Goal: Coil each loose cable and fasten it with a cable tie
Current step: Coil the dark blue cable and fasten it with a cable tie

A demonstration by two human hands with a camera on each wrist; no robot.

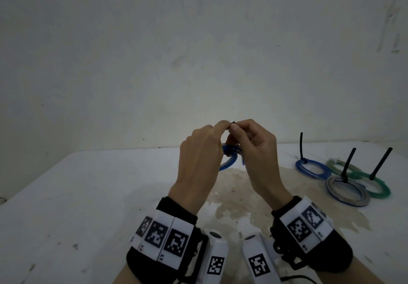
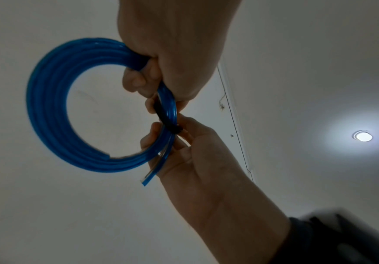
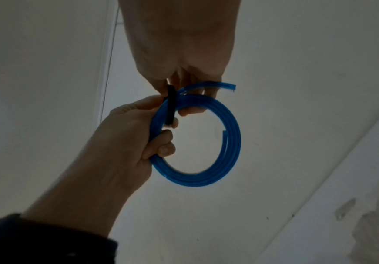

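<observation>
I hold a coiled blue cable up above the white table, between both hands. My left hand has its fingers curled round one side of the blue coil. A black cable tie wraps across the coil's strands beside those fingers. My right hand pinches the cable tie at its top, where thumb and forefinger of both hands meet. One cut end of the cable sticks out past the right hand. In the head view the hands hide most of the coil.
Several tied coils lie on the table's right side: a blue one, a grey one, a green one and a pale green one, their black tie tails standing up. A brownish stain marks the table below my hands. A wall stands behind the table.
</observation>
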